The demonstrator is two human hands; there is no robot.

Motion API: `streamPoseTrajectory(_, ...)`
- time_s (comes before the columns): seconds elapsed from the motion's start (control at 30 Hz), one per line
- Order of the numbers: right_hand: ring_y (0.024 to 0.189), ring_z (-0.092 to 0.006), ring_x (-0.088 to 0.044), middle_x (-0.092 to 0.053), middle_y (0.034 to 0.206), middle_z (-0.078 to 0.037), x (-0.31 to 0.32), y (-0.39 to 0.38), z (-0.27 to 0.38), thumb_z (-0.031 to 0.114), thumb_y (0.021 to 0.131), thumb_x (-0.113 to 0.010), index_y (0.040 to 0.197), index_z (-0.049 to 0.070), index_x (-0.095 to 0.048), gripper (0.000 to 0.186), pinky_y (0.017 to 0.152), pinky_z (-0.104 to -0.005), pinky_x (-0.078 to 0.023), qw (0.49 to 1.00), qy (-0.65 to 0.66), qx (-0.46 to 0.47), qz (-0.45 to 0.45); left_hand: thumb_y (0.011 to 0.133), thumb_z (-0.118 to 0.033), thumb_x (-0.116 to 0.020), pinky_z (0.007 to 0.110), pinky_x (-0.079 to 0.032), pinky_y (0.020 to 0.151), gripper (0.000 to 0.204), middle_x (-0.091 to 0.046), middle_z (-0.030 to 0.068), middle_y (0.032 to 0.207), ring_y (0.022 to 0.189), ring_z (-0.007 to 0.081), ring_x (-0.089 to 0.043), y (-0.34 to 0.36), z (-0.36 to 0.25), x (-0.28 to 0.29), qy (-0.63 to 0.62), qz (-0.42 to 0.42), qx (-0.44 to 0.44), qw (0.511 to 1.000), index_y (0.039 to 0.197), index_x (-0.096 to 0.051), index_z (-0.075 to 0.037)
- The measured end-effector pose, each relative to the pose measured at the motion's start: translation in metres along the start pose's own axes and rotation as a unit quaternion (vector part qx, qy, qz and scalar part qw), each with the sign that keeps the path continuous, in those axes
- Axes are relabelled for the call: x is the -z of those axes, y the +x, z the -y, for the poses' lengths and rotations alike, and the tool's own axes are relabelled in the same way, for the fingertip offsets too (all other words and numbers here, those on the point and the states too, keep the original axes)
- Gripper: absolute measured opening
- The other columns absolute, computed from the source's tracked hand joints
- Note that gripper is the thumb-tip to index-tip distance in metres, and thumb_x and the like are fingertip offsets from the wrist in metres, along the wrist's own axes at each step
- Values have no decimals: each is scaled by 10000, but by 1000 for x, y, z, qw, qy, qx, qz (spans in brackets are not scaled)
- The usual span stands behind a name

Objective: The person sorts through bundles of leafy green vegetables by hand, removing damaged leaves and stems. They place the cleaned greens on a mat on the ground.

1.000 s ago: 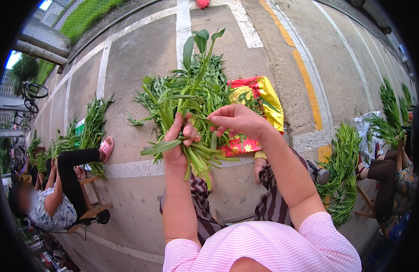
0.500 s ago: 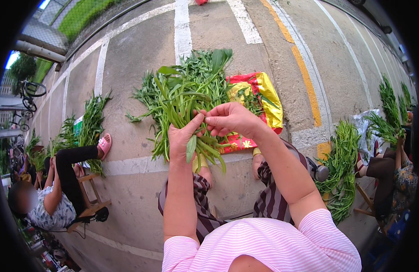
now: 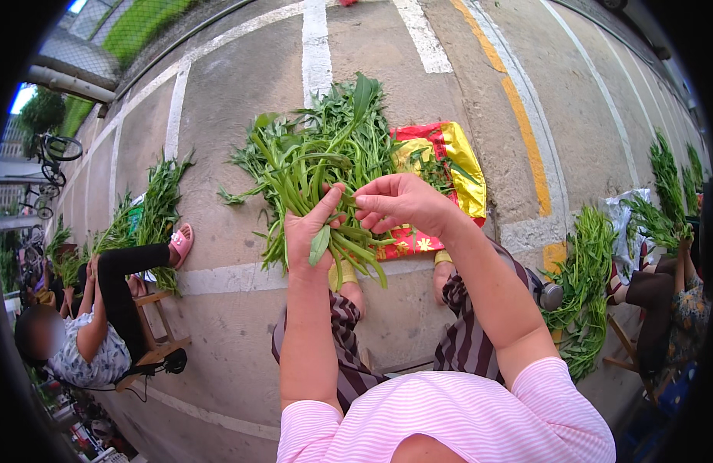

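Rough concrete ground [image 3: 240,339] bears everything here, outdoors and in daylight. Nearest, a white painted line [image 3: 225,279] crosses by the person's feet [image 3: 443,284], below striped trousers [image 3: 472,332]. To the left someone in black leggings [image 3: 128,266] sits on a wooden stool [image 3: 167,347]; to the right a long heap of greens [image 3: 584,301] lies near another seated person [image 3: 684,305]. Farther right runs a yellow stripe [image 3: 526,143]; on the far left are a bicycle [image 3: 61,148] and a wire fence [image 3: 82,54] with bright grass [image 3: 144,31] behind it

The left hand [image 3: 314,235] is closed around a bunch of leafy stems [image 3: 302,181], its cut ends pointing near and right, its leafy part spreading far and left. The right hand [image 3: 403,204] is just right of the bunch, thumb and forefinger drawn together; whether they pinch a piece I cannot tell. Beyond both hands lies a leafy pile [image 3: 356,100], with a red and yellow bag [image 3: 466,170] just to its right
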State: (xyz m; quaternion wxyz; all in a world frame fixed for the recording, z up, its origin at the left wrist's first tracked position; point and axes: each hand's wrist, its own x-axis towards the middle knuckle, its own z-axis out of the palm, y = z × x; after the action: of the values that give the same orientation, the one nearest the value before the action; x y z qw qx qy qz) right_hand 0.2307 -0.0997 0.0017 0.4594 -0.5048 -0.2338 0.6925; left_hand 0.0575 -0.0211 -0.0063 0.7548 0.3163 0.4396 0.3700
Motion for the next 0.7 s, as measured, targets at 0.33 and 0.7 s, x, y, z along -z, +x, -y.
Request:
streamPoseTrajectory(0.33, 788, -103, -686, -701, 917, -42, -3, 2, 0, 205, 919, -676, 1082, 13, -632, 256, 683, -250, -571, 998, -43, -4, -37, 867, -19, -741, 232, -485, 545, 177, -715, 74, 956, 557, 58, -516, -1, -2, 0, 7, 3, 9, 1000, 995, -626, -59)
streamPoseTrajectory(0.7, 725, -100, -629, -655, 862, -29, -7, 9, -6, 176, 903, -597, 983, 51, -636, 153, 681, -289, -576, 992, -22, 50, -111, 847, -19, -761, 207, -473, 520, 194, -723, 58, 907, 611, 60, -577, -4, 2, -1, -47, 73, 54, 995, 983, -639, -84)
